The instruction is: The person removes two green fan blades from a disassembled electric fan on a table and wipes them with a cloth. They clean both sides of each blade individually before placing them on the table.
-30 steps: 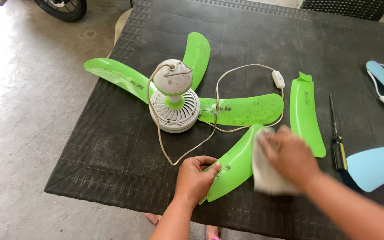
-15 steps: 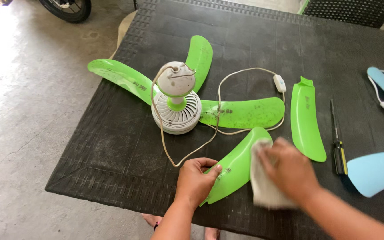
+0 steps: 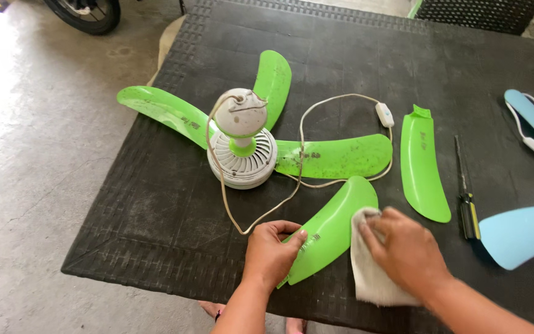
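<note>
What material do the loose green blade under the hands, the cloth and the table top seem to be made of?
Green blade: probably moulded plastic, smooth with a slight sheen, dotted with dark specks. Cloth: soft woven fabric, off-white, matte and creased under the right hand. Table top: dark, matte woven-pattern surface, perhaps plastic wicker; it cannot be settled by look alone.

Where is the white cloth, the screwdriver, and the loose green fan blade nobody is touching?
white cloth (image 3: 369, 278), head view, its lower folded part.
screwdriver (image 3: 468, 213), head view, its black-and-yellow handle.
loose green fan blade (image 3: 424, 167), head view, its middle.
</note>
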